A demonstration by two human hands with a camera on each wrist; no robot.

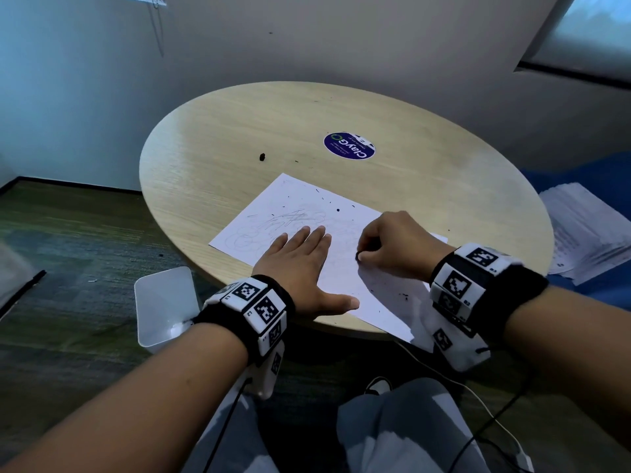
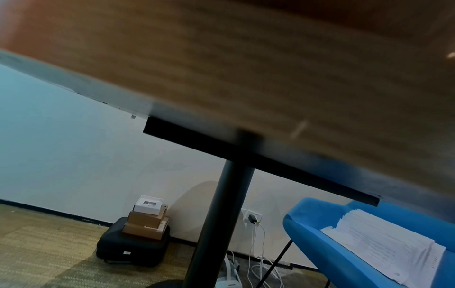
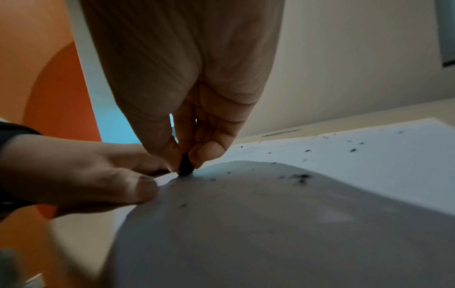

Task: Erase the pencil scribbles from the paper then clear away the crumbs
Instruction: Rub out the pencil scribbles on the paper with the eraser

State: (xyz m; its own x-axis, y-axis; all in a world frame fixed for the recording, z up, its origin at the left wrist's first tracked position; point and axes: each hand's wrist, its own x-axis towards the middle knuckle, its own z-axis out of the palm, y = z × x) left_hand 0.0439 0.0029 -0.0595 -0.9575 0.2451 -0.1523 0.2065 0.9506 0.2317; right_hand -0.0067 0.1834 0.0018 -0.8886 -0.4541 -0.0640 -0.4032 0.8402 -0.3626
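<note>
A white sheet of paper [image 1: 307, 213] lies on the round wooden table [image 1: 239, 124], with faint pencil scribbles [image 1: 290, 218] at its left middle. Dark eraser crumbs [image 1: 338, 210] dot the sheet, also seen as crumbs [image 3: 299, 177] near the wrist. My left hand [image 1: 300, 264] lies flat on the paper, fingers straight, pressing it down. My right hand [image 1: 392, 247] pinches a small dark eraser [image 1: 358, 257] between thumb and fingers, its tip on the paper; the eraser [image 3: 185, 167] shows clearly in the right wrist view. The left wrist view shows only the table's underside.
A round blue sticker [image 1: 349, 146] and a dark lump [image 1: 262, 157] sit farther back on the table. A white bin [image 1: 164, 302] stands on the floor by the near left edge. A blue chair [image 2: 344, 253] to the right holds a paper stack [image 1: 587, 230].
</note>
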